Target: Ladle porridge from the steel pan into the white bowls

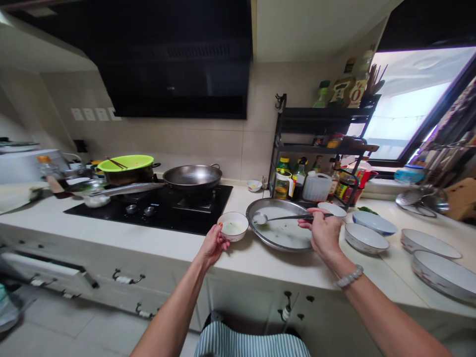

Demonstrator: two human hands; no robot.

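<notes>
Gripping the ladle (pixel 290 217) by its handle, the right hand (pixel 326 232) is over the basin's (pixel 284 247) right side; ladle lies crosswise, scoop leftward. Left hand (pixel 212 245) clasps a small bowl (pixel 237 238) just left of the basin, contact unclear. Basin rim stands between scoop and bowl; more bowls (pixel 361 244) sit rightward.

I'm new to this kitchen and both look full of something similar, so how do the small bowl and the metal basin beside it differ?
Size: the small bowl is much smaller than the metal basin. Look: the small bowl is white with a thin dark rim; the metal basin is silvery. State: the left hand holds the small bowl, while the metal basin sits on the counter. Both contain pale, cloudy liquid.
</notes>
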